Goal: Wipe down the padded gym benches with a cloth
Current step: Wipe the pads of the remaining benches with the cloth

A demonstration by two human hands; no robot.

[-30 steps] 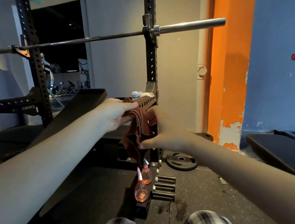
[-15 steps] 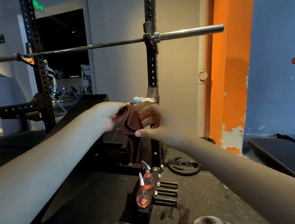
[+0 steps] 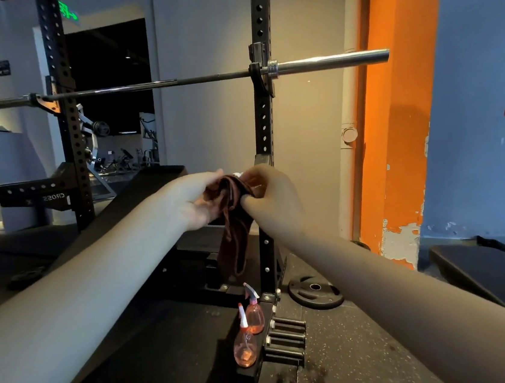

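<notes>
**Cloth held up between both hands, bench down to the left**

The person stands at the rack (image 3: 264, 127) with both arms stretched out in front. The left hand (image 3: 197, 202) and the right hand (image 3: 271, 189) meet at the top of a brown cloth (image 3: 233, 225). The left fingers are curled into its bunched upper end. The right thumb and fingers seem to pinch the same bunch from the other side, though the folds hide most of them. The cloth hangs straight down from that shared grip, long axis upright, its tail loose in the air and touching nothing.

The padded bench (image 3: 155, 178) lies below and to the left of the grip, passing under the left forearm. Its length slopes up and away towards the rack. The left hand is therefore the nearer one, and I judge the cloth must go down and leftward to meet the pad. A second bench (image 3: 490, 274) sits well apart on the right. Two spray bottles (image 3: 245, 346) stand at the rack's foot.
</notes>
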